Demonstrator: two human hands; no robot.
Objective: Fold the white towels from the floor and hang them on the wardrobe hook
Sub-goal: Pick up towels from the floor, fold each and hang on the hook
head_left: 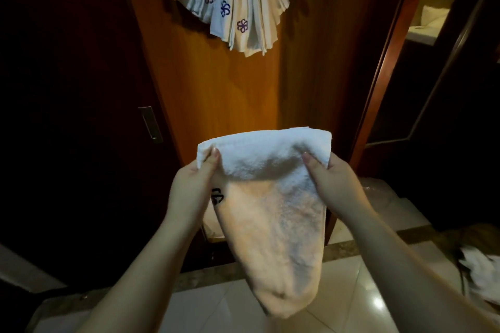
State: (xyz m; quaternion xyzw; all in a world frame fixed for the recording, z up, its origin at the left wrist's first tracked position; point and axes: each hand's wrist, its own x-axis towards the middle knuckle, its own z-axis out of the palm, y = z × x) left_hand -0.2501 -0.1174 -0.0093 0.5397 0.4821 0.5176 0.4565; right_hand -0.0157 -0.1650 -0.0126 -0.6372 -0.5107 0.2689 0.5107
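Between the 2 hands, a white towel [270, 197] hangs folded over itself in front of the wardrobe door [216, 94]. Its upper edge is doubled back toward the camera, and the rest droops down to a rounded end above the floor [351, 300]. A dark embroidered logo [217, 195] shows on the towel just beside the left wrist.

The left hand [193, 184] pinches the towel's upper left corner, thumb on the near side, the other fingers hidden behind the cloth. The right hand [328, 178] pinches the upper right part in the same way, thumb pressed onto the fold.

Above, a bunch of folded towels [238, 5] hangs fanned out against the orange-brown door, several bearing purple or blue flower logos. The hook itself is out of sight at the top edge.

At the left, a metal handle [150, 123] sits in a dark panel. At the lower right edge, a blurred white heap [480, 267] lies on the glossy tiled floor, well apart from the held towel.
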